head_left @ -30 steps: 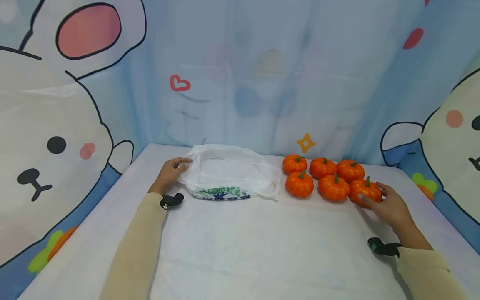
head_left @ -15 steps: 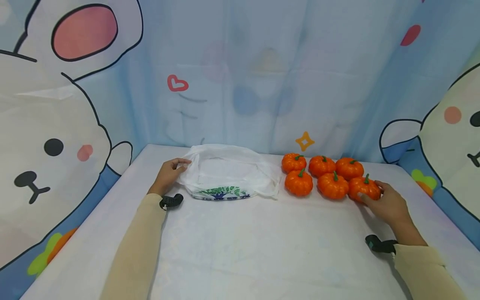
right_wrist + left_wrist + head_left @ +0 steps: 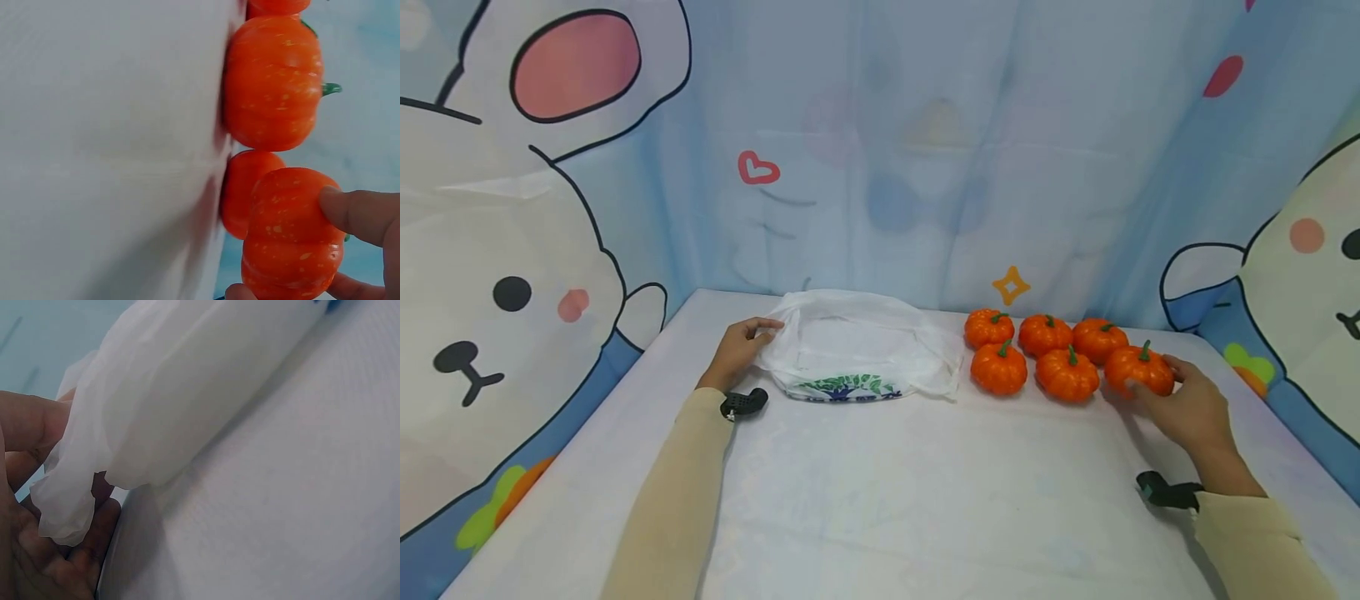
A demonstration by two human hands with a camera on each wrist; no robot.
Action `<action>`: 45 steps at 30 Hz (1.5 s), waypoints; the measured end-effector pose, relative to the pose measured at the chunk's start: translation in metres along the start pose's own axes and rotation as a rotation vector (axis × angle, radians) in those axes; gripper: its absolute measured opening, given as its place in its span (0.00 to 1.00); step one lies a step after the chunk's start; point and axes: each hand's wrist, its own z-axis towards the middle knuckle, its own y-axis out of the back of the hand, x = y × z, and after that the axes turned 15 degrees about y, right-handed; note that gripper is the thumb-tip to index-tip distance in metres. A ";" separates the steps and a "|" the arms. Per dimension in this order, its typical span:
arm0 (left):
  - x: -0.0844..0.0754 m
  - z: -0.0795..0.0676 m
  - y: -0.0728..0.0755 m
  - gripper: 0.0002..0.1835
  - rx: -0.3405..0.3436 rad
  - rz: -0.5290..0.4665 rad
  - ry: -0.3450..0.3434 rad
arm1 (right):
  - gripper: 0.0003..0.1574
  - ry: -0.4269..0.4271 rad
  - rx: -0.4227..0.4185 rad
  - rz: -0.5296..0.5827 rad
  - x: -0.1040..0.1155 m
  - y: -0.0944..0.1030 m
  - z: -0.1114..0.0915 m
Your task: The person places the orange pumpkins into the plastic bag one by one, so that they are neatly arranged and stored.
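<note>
Pinched in my right hand (image 3: 1193, 404) is a small orange pumpkin (image 3: 1138, 371) with a green stem, the front right one of the group. In the right wrist view this pumpkin (image 3: 294, 234) is lifted off the cloth, thumb on one side and fingers on the other. My left hand (image 3: 737, 354) grips the left edge of a white plastic bag (image 3: 865, 342) printed with a green and blue tree. Close up in the left wrist view, the thin bag edge (image 3: 69, 509) bunches between thumb and fingers.
Several more orange pumpkins (image 3: 1067, 375) stand in two rows right of the bag. A white cloth (image 3: 925, 500) covers the table. Behind it hangs a blue curtain (image 3: 850, 100) with cartoon animals. Each wrist carries a small black camera (image 3: 743, 403).
My right hand has raised the front right pumpkin and shifted it slightly to the right, away from its neighbour. The left hand and the bag have stayed put.
</note>
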 end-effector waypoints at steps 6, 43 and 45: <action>0.005 0.001 0.006 0.16 -0.002 -0.008 0.020 | 0.54 0.050 -0.065 0.093 0.014 -0.002 0.001; 0.002 0.008 -0.001 0.13 -0.043 -0.023 -0.037 | 0.45 0.346 0.263 0.557 0.252 -0.128 0.011; 0.005 0.007 0.000 0.13 -0.060 -0.017 -0.029 | 0.45 0.333 0.283 0.540 0.269 -0.149 0.023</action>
